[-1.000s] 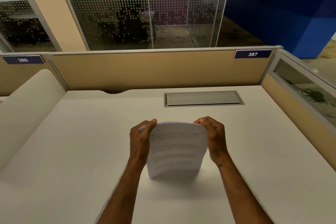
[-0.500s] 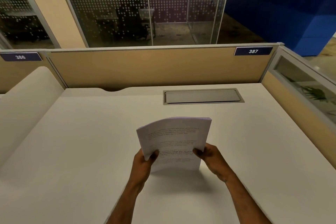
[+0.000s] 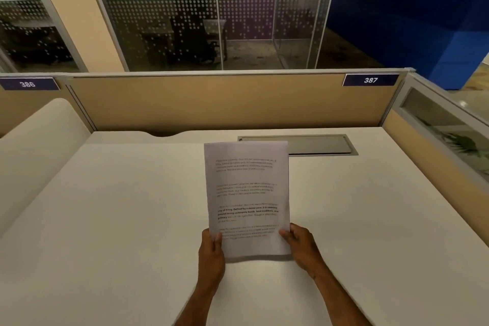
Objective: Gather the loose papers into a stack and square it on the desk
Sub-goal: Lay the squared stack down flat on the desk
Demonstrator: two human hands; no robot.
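Both hands pinching a paper stack over desk 387

Left hand (image 3: 211,254) and right hand (image 3: 301,246) each grip a bottom corner of the papers (image 3: 247,198), thumbs on top, held over the middle of the white desk (image 3: 119,219). Top sheet has printed paragraphs; one bold bit reads "Defined by a slower pace", rest too blurry. Partition (image 3: 211,103) tags say 386 (image 3: 27,84) and 387 (image 3: 370,80). Grey cable flap (image 3: 317,144) just behind, dotted glass wall (image 3: 185,21) beyond.

I see both my forearms bare to the bottom edge of the frame, no sleeves, watch or rings. My left hand (image 3: 211,254) and right hand (image 3: 301,246) are ungloved, at lower centre.
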